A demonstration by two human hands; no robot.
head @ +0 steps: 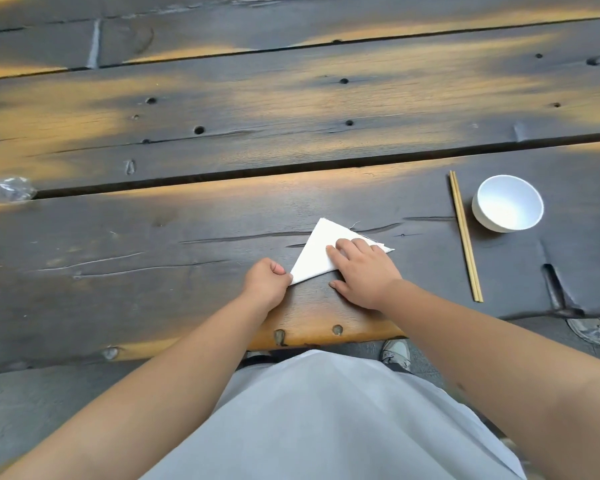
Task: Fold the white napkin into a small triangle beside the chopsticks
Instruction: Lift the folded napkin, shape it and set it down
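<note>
One napkin (pixel 321 251), folded to a triangle, lies mid-frame on the bench (pixel 153 244). The left hand (pixel 265 282) pinches its lower-left corner; the right hand (pixel 362 271) presses flat on it, fingers spread. Right of them lie two chopsticks (pixel 465 237) and one bowl (pixel 508 202).

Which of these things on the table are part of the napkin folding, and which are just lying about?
In use:
white napkin
chopsticks
left hand
right hand

Lying about:
white bowl
clear plastic wrapper
</note>
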